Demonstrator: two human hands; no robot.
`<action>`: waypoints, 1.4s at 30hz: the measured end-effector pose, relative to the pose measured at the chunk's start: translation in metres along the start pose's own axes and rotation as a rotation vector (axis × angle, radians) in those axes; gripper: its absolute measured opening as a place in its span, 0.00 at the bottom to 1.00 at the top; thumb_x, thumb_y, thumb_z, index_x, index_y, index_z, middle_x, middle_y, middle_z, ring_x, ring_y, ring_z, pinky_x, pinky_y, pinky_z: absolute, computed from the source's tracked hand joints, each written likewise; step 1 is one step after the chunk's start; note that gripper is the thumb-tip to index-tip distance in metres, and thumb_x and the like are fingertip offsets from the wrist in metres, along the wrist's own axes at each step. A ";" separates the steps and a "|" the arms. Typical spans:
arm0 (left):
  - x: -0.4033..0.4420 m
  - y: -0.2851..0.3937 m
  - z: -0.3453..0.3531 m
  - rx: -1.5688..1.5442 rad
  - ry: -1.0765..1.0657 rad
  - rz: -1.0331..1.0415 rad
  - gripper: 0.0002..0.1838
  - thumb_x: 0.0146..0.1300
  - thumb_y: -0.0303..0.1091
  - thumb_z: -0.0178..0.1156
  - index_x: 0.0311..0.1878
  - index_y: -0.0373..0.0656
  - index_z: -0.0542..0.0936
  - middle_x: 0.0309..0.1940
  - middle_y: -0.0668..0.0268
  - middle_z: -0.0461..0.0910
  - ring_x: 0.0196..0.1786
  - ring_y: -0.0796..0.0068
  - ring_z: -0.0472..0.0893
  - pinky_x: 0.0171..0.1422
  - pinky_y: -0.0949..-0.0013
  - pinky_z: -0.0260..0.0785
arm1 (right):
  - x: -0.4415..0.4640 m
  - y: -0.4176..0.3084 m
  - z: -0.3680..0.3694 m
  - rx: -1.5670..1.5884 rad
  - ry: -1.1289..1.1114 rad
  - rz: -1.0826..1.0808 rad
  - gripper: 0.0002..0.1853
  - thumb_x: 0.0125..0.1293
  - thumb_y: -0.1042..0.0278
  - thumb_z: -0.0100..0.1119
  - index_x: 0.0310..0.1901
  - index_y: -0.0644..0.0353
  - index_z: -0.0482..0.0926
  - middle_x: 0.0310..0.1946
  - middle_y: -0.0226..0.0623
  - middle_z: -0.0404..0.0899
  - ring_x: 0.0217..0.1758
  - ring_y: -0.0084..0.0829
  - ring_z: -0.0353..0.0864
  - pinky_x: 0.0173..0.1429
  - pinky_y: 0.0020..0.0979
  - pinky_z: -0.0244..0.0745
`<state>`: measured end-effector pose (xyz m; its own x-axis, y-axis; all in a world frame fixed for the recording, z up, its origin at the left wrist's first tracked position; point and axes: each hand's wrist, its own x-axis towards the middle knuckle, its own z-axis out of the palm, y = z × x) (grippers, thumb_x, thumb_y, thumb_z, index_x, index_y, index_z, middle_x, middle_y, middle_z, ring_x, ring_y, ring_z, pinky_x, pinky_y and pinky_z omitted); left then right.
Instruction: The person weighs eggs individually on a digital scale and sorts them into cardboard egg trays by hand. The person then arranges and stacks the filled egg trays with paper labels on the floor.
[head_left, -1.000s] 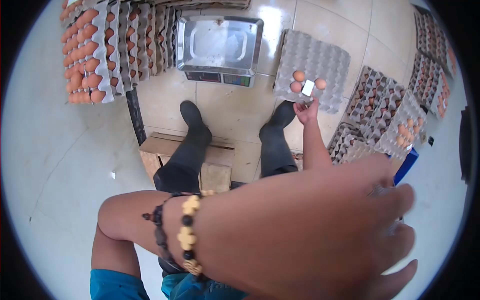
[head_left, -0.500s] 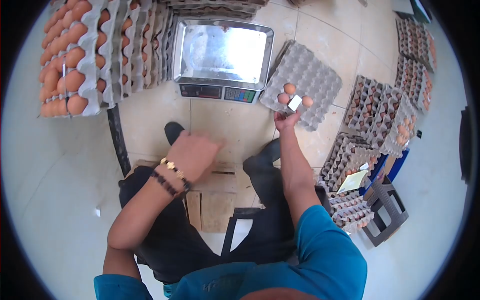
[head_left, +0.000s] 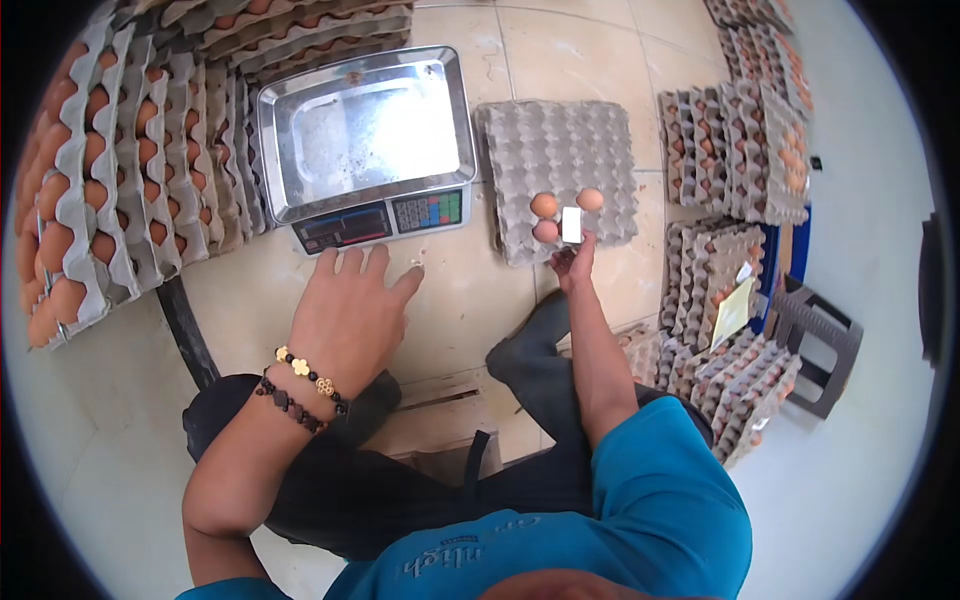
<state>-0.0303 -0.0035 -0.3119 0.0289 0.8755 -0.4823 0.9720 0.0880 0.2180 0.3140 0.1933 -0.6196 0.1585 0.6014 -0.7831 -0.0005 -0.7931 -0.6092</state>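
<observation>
My left hand (head_left: 350, 310), with two beaded bracelets at its wrist, is stretched forward with fingers apart. Its fingertips are close to the front edge of the digital scale (head_left: 345, 225); whether they touch it I cannot tell. The scale's metal pan (head_left: 300, 145) is bare. At the near edge of a grey cardboard egg tray (head_left: 560, 135), my right hand (head_left: 575, 265) is closed on a small white-topped block (head_left: 571, 225). Beside the block sit three brown eggs: one to its right (head_left: 589, 200), two to its left (head_left: 543, 206). My right fingers are partly hidden.
Tall stacks of filled egg trays (head_left: 150, 130) stand at the left. More filled trays (head_left: 735, 150) line the right side, with a yellow paper (head_left: 733, 312) on one. A dark plastic crate (head_left: 820, 340) is at the far right. A wooden board (head_left: 430, 430) lies between my legs.
My left hand has gone from near my lap up to the scale, and its fingers now spread. The view has shifted. My right hand still holds the block by the eggs, now turned more upright.
</observation>
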 end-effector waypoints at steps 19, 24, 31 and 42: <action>-0.071 0.043 -0.044 -0.113 0.199 0.095 0.25 0.67 0.41 0.62 0.66 0.47 0.77 0.49 0.53 0.82 0.52 0.49 0.82 0.60 0.52 0.74 | -0.017 0.046 -0.059 0.014 -0.052 0.123 0.33 0.64 0.37 0.58 0.61 0.56 0.76 0.47 0.44 0.76 0.45 0.42 0.81 0.51 0.47 0.86; -0.071 0.048 -0.051 -0.077 0.124 0.068 0.25 0.68 0.42 0.62 0.66 0.46 0.77 0.50 0.51 0.82 0.54 0.48 0.81 0.61 0.52 0.74 | -0.039 0.041 -0.063 -0.416 0.644 -0.073 0.30 0.64 0.38 0.59 0.49 0.62 0.84 0.43 0.53 0.85 0.44 0.42 0.86 0.52 0.46 0.82; -0.059 0.041 -0.055 -0.115 0.180 0.118 0.28 0.69 0.47 0.60 0.69 0.46 0.76 0.52 0.48 0.82 0.58 0.48 0.80 0.65 0.53 0.72 | -0.117 -0.002 -0.040 -0.682 0.388 -0.466 0.22 0.62 0.45 0.65 0.39 0.61 0.89 0.44 0.51 0.88 0.49 0.51 0.88 0.56 0.48 0.79; -0.057 0.017 -0.055 -0.114 0.182 0.065 0.28 0.68 0.46 0.59 0.69 0.45 0.75 0.56 0.48 0.83 0.62 0.49 0.79 0.68 0.53 0.71 | -0.105 0.018 -0.019 -1.003 0.406 -0.833 0.10 0.57 0.63 0.65 0.34 0.61 0.87 0.35 0.53 0.87 0.43 0.53 0.87 0.52 0.47 0.81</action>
<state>-0.0280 -0.0263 -0.2342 0.0378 0.9517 -0.3048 0.9366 0.0726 0.3427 0.3166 0.1147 -0.5460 0.0353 0.9988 -0.0344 0.9195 -0.0460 -0.3904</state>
